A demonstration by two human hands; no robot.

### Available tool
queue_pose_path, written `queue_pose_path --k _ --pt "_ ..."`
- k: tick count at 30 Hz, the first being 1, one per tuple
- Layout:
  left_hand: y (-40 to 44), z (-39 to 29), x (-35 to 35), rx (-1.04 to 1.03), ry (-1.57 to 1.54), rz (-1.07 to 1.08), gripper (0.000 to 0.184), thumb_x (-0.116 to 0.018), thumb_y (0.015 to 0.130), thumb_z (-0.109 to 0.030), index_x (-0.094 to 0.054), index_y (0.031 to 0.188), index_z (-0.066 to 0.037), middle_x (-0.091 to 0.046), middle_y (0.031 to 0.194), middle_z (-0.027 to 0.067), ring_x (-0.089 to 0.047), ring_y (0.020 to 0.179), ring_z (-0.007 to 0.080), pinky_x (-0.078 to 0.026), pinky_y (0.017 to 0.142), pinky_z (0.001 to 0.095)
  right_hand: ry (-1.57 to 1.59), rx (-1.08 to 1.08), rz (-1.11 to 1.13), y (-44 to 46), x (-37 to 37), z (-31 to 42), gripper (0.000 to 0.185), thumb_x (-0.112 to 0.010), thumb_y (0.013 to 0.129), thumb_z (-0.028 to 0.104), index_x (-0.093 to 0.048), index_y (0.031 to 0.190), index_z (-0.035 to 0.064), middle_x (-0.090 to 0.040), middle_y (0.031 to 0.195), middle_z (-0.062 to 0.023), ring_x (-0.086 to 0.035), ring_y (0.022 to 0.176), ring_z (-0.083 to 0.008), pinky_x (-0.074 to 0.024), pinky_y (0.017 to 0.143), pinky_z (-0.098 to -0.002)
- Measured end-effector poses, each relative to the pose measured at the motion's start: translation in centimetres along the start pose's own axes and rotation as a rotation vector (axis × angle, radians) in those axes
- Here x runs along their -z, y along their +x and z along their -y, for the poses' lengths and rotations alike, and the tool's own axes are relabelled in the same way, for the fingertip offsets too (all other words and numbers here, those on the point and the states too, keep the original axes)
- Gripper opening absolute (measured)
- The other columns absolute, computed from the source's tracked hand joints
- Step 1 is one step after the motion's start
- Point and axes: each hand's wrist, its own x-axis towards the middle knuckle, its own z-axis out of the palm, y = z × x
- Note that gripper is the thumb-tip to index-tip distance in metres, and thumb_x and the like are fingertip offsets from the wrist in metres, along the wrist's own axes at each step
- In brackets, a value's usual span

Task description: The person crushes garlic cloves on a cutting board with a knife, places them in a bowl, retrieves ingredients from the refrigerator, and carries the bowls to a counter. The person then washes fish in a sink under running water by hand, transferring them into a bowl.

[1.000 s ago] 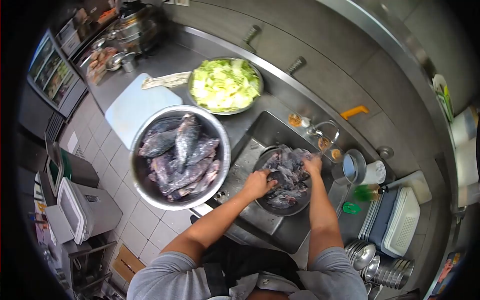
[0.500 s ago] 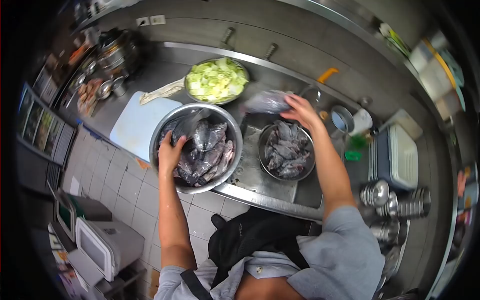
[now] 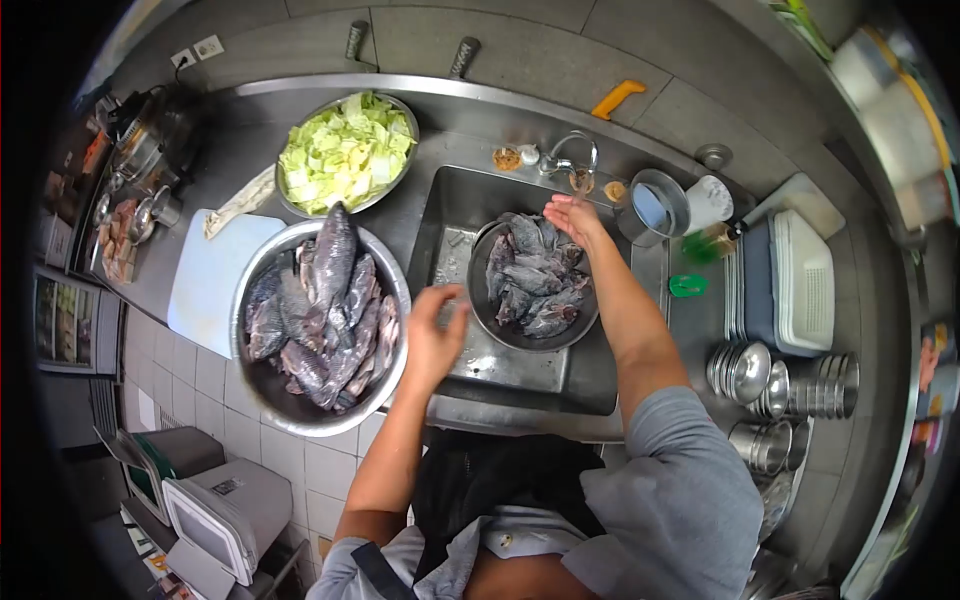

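Note:
A large steel bowl (image 3: 393,392) heaped with dark, scaly whole fish (image 3: 333,260) stands at the left, overlapping the counter's front edge. The topmost fish reaches the far rim. My left hand (image 3: 436,335), slightly blurred, is between this bowl and the sink, its thumb and fingers apart and nothing in them. Inside the sink (image 3: 500,378) sits a smaller round pan (image 3: 483,318) with several dark fish pieces (image 3: 540,275). Just beyond that pan's far right rim, below the faucet (image 3: 592,152), my right hand (image 3: 574,218) stretches out its fingers, holding nothing.
A bowl of chopped cabbage (image 3: 345,155) stands behind a white cutting board (image 3: 200,290) with a cloth (image 3: 240,203) on it. Right of the sink are a metal pot (image 3: 655,205), a green-tinted bottle (image 3: 710,243), stacked trays (image 3: 800,280) and steel cups (image 3: 740,372).
The fish in my right hand has been let go. My left hand has left the large bowl and moved right toward the sink. A fish now lies lengthwise atop the heap. The view has shifted.

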Motion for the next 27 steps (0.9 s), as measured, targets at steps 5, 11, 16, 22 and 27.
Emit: queue_pose_path --k 5,11,16,22,27 --pt "-1.2 16.5 -16.8 0.332 -0.008 0.297 0.034 -0.077 0.080 -0.008 -0.067 0.111 0.002 -0.072 0.104 0.0210 -0.071 0.098 0.0356 -0.056 0.087 0.0405 -0.306 -0.168 -0.044 2.4 5.5 -11.0 0.015 -0.062 0.091 0.004 -0.068 0.105 0.0034 -0.070 0.085 -0.0061 -0.068 0.068 -0.0161 -0.0560 0.058 -0.0281" --pt "-2.6 27.9 -26.2 0.678 0.352 0.625 0.057 -0.075 0.080 -0.026 -0.055 0.125 0.004 -0.068 0.116 0.0277 -0.065 0.112 0.0421 -0.052 0.099 0.0466 -1.223 0.021 -0.012 3.5 12.4 -22.6 0.051 -0.080 0.080 0.018 -0.064 0.126 0.0037 -0.070 0.112 -0.0188 -0.067 0.107 -0.0361 -0.0515 0.095 -0.0406" --pt "-6.7 33.5 -30.9 0.837 0.428 0.653 0.068 -0.074 0.081 -0.032 -0.049 0.136 -0.001 -0.061 0.127 0.0302 -0.061 0.121 0.0408 -0.048 0.105 0.0460 -1.306 0.141 0.034 2.6 11.7 -23.2 0.064 -0.085 0.077 0.026 -0.060 0.131 0.0053 -0.063 0.128 -0.0200 -0.059 0.120 -0.0372 -0.0453 0.106 -0.0443" --pt "-4.4 30.1 -30.4 0.923 0.537 0.670 0.078 -0.080 0.076 -0.043 -0.050 0.137 -0.003 -0.055 0.134 0.0240 -0.053 0.130 0.0375 -0.046 0.108 0.0457 -1.458 -0.147 -0.045 3.1 11.1 -23.7 0.072 -0.091 0.069 0.041 -0.062 0.125 0.0072 -0.061 0.129 -0.0183 -0.055 0.124 -0.0375 -0.0460 0.105 -0.0449" --pt "-5.8 30.5 -30.7 0.950 0.470 0.694 0.076 -0.083 0.070 -0.039 -0.056 0.131 -0.003 -0.056 0.133 0.0237 -0.058 0.125 0.0377 -0.049 0.105 0.0439 -1.591 -0.167 -0.039 2.7 10.0 -23.6 0.071 -0.091 0.067 0.048 -0.064 0.122 0.0120 -0.060 0.128 -0.0171 -0.055 0.124 -0.0372 -0.0457 0.105 -0.0443"
